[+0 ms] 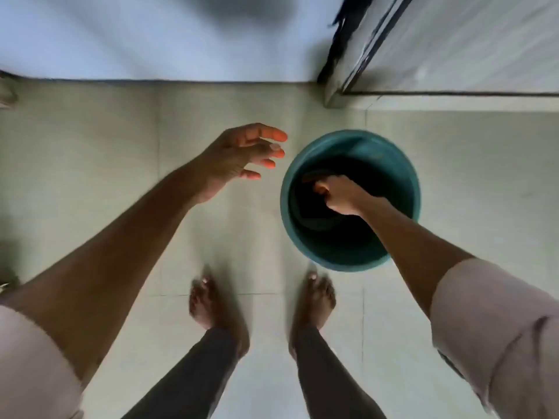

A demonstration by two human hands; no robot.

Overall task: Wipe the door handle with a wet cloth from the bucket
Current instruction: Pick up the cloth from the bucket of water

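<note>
A teal plastic bucket [393, 164] stands on the tiled floor to the right of my feet. My right hand [340, 195] reaches down inside it, fingers curled on something dark near the bottom, most likely a cloth [311, 207]; the inside is too dark to make it out. My left hand [242, 158] hovers above the floor just left of the bucket rim, fingers spread and holding nothing. The door handle is not in view.
A light wall [151, 40] runs along the top. A door frame with a dark edge [363, 55] stands at the top right, behind the bucket. My bare feet [314, 300] stand on the pale floor tiles [90, 140] just below the bucket.
</note>
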